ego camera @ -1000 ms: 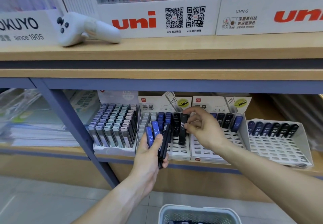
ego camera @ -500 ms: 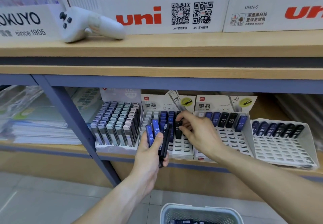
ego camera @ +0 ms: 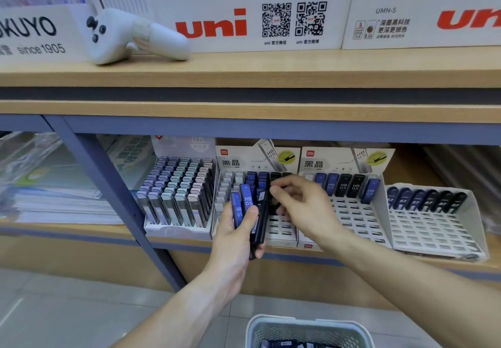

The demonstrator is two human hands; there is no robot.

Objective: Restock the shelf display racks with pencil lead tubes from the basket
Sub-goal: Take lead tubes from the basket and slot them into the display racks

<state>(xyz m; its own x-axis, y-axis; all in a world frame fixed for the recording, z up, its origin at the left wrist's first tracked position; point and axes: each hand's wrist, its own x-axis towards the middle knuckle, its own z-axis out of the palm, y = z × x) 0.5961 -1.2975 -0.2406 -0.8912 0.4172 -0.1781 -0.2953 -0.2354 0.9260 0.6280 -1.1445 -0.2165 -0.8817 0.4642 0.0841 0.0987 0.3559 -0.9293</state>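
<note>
Pencil lead tubes [ego camera: 245, 206], blue and black, sit fanned in the left hand [ego camera: 235, 232], fingers and thumb curled round the bunch, held just in front of the middle rack [ego camera: 279, 232]. Right hand [ego camera: 303, 206] reaches into that rack's black column, fingertips curled there; whether it pinches a tube I cannot tell. Step looks like slotting tubes one by one; next move likely calls for drawing one from the bunch and matching colour to column. Middle rack is part filled at the back, front slots bare. Next rack [ego camera: 352, 212] holds one back row, the far right rack [ego camera: 433, 223] likewise. The grey-tube rack [ego camera: 176, 198] looks full. Basket [ego camera: 309, 328] on the floor below holds more tubes.
</note>
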